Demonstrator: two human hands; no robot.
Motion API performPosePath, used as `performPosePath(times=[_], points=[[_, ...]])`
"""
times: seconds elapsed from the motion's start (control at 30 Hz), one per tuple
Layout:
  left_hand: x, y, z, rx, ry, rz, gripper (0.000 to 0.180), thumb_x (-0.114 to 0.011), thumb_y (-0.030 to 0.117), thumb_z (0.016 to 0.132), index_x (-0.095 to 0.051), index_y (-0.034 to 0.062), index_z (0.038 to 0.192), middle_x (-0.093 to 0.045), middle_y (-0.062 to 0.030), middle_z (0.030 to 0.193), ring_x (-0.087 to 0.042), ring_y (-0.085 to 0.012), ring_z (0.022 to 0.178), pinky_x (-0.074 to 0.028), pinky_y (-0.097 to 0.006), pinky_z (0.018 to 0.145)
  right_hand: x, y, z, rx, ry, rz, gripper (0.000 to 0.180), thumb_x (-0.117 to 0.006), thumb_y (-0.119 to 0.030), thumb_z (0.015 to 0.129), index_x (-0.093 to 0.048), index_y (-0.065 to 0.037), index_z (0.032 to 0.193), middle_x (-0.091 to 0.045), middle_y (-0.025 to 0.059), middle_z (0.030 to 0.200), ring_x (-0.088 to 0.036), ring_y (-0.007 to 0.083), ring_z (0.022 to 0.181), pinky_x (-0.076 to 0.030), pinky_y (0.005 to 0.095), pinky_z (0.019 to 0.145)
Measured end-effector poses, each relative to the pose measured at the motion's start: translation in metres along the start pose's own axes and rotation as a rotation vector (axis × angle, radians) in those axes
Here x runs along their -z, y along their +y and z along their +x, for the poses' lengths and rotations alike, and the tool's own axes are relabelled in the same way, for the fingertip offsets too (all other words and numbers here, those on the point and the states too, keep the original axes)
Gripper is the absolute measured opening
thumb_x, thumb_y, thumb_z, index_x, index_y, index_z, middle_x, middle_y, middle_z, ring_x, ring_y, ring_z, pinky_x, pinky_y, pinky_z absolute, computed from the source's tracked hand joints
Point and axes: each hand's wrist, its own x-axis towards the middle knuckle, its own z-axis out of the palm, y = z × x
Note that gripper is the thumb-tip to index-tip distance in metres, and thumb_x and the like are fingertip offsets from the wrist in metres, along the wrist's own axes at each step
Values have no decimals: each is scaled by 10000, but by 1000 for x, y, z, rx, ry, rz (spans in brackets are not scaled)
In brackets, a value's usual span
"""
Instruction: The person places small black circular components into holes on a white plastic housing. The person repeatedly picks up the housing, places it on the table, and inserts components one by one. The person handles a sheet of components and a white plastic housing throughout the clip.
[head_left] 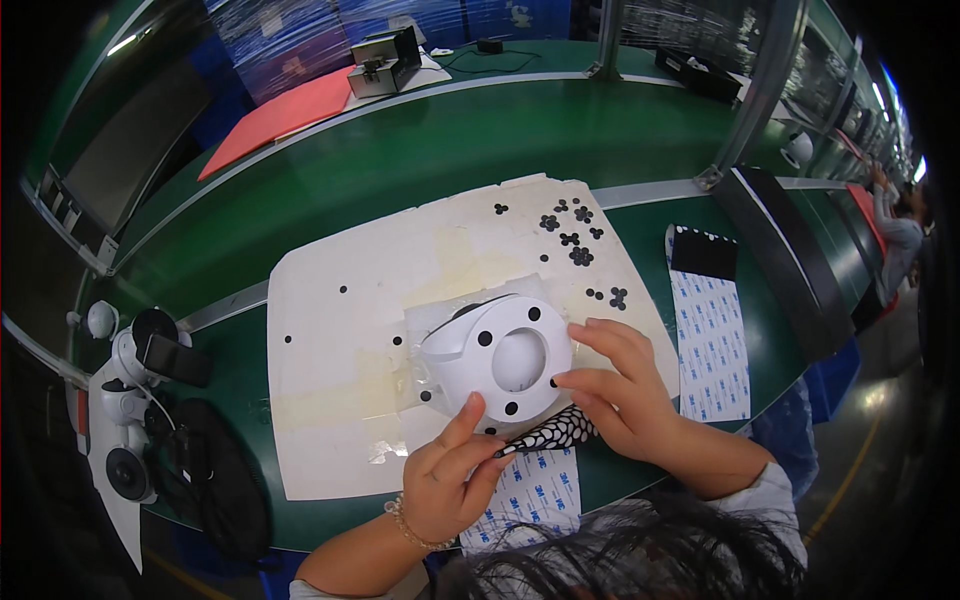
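Note:
A white rounded housing with a ring-shaped face (455,370) lies in front of me, with several black round pads on its ring. My right hand (630,390) is at the ring's right side; its index fingertip is on a small black pad (554,381) at the rim, the thumb close below. The other fingers are spread higher along the edge. My left hand (450,475) pinches the end of a curled black sheet with white oval gaps (550,432), its index finger reaching up to the housing. Below that sheet shows printed backing paper (530,500).
A worn cream board (340,400) lies under the work, with loose black pads (581,257) at its upper right. Another backing strip (712,340) lies right of it, beside a long black box (785,260). White camera-like devices (125,400) stand at left. A person (900,235) is far right.

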Motion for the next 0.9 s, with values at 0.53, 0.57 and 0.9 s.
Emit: performPosePath(times=[0.53, 0.57, 0.9], points=[[4, -4, -1, 15, -23, -95, 195, -685, 44, 689, -563, 26, 841, -505, -224, 1186, -636, -224, 670, -503, -294, 577, -3, 15, 35, -692, -186, 1300, 262, -605, -161, 819, -516, -29, 1028, -588, 40, 898, -548, 96, 816, -433, 232, 722], [4, -4, -3, 25, -14, -123, 196, -683, 47, 692, -560, 26, 843, -510, -218, 1182, -637, -225, 672, -503, -298, 581, 0, 19, 44, -672, -120, 1288, 246, -600, -139, 813, -523, -30, 1019, -588, 33, 884, -542, 90, 791, -432, 231, 693], [13, 12, 13, 331, -181, -199, 230, -615, 61, 779, -567, -8, 994, -592, -151, 1074, -616, -247, 900, -491, -301, 761, -50, 183, 140, 7, 172, -586, 226, -513, -20, 735, -596, -55, 942, -533, 86, 863, -531, 271, 832, -458, 341, 724]])
